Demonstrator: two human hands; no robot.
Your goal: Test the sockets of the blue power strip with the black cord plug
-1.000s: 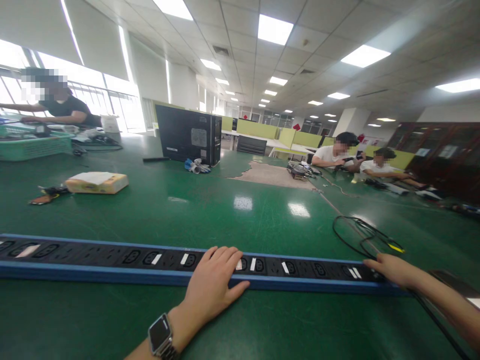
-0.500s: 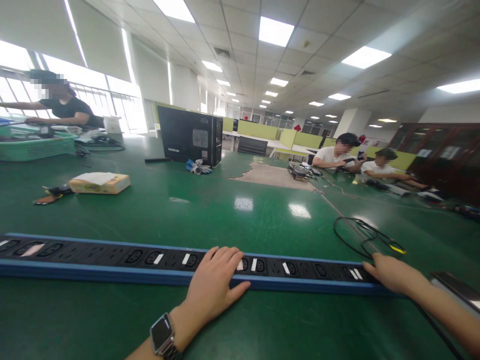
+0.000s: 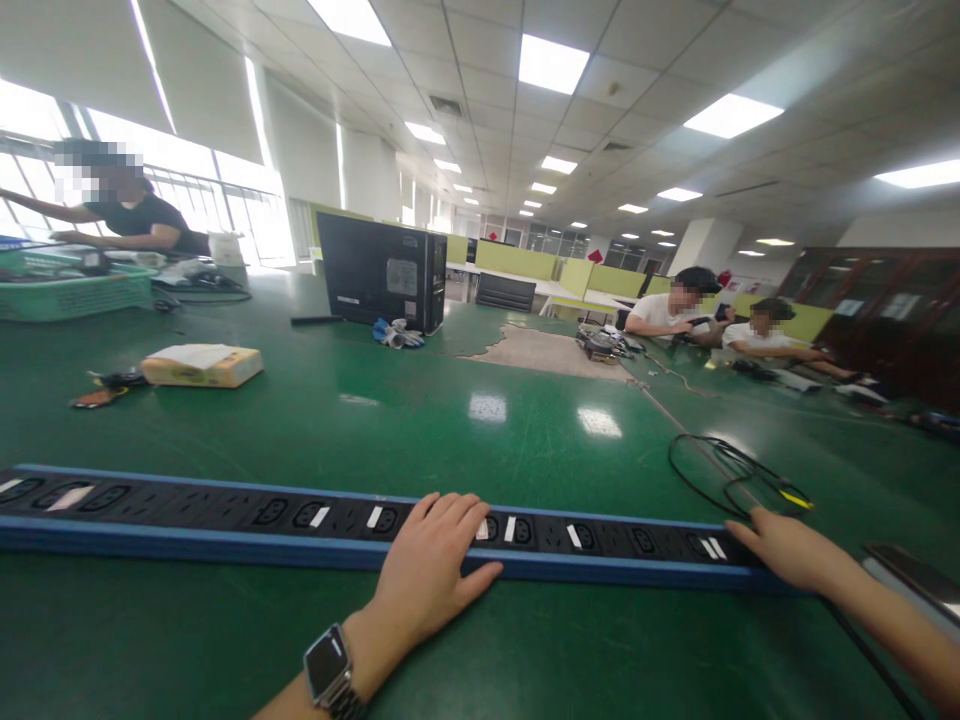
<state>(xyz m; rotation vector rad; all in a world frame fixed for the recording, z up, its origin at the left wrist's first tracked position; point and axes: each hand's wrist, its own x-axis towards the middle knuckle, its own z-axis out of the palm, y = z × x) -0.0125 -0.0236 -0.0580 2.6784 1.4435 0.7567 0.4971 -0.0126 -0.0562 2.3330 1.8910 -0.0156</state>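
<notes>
A long blue and black power strip (image 3: 615, 572) with many sockets and small white labels lies across the green table (image 3: 420, 430). My left hand (image 3: 435, 560) rests over its middle, fingers on the far edge and thumb on the near side, gripping it across its width. A watch (image 3: 328, 665) is on that wrist. At the strip's right end, my right hand (image 3: 780, 548) is closed round the end, its fingers partly hidden. A black cable runs from under that hand toward the lower right.
Beyond the strip lie a tissue pack (image 3: 202, 366), a black computer case (image 3: 379, 270), gloves (image 3: 398, 334) and a coiled black cable (image 3: 720, 470). A green basket (image 3: 75, 298) stands far left. A dark device (image 3: 911, 578) lies right. Three people sit around.
The strip and both my hands are almost still. At the far left, the person's arm has risen slightly.
</notes>
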